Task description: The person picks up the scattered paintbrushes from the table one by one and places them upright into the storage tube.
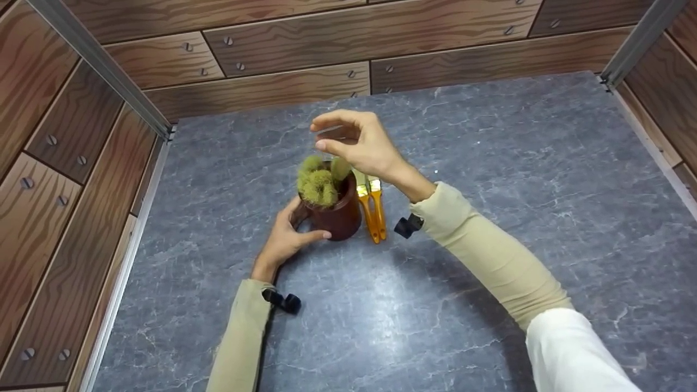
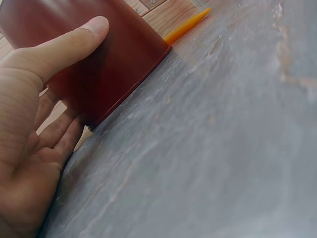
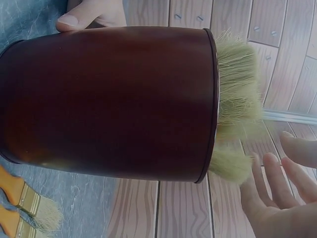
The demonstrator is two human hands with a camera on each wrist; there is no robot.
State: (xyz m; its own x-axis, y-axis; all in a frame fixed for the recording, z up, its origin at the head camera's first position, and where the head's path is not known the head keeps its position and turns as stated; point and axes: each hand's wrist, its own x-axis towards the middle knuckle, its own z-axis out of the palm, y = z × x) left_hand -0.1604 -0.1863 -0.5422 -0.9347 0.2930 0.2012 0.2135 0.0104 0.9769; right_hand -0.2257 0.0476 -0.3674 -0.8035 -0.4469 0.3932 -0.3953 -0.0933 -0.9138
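Observation:
A dark reddish-brown cylindrical cup (image 1: 338, 220) stands upright on the table, with several paintbrushes (image 1: 318, 186) in it, their pale bristles upward. My left hand (image 1: 284, 235) grips the cup low on its left side, thumb across the near wall and fingers round the other side. Over the cup's rim, my right hand (image 1: 367, 146) hovers with fingers loosely curved and nothing between them. In the right wrist view its fingertips are close to the bristles (image 3: 232, 166) of one brush. Two flat paintbrushes (image 1: 374, 212) with orange handles lie side by side just right of the cup.
The grey marbled tabletop (image 1: 544, 163) spreads around the cup. Wood-patterned panels (image 1: 305, 43) wall in the back and both sides, with metal posts (image 1: 103, 71) at the corners. A black wrist mount (image 1: 282, 301) sticks out from each sleeve.

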